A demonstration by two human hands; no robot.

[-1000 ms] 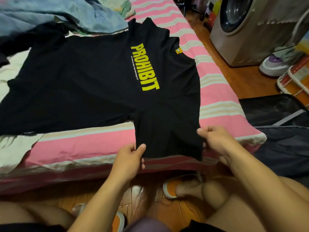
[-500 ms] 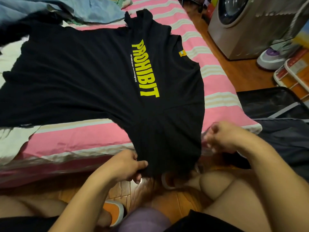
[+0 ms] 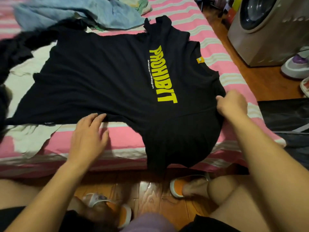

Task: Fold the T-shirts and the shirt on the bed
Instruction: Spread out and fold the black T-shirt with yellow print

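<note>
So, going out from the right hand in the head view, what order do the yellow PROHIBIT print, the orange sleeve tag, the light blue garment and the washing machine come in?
From the right hand:
1. PROHIBIT print, just to its left on the black T-shirt.
2. Orange sleeve tag, beyond it near the bed's right edge.
3. Washing machine, far right on the floor.
4. Light blue garment, far left, crumpled on the bed.

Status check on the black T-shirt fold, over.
Left hand open, fingertips on black T-shirt side edge. Right hand gripping shirt near the shoulder. One sleeve hangs over bed edge. Blue garment heaped beyond.
</note>
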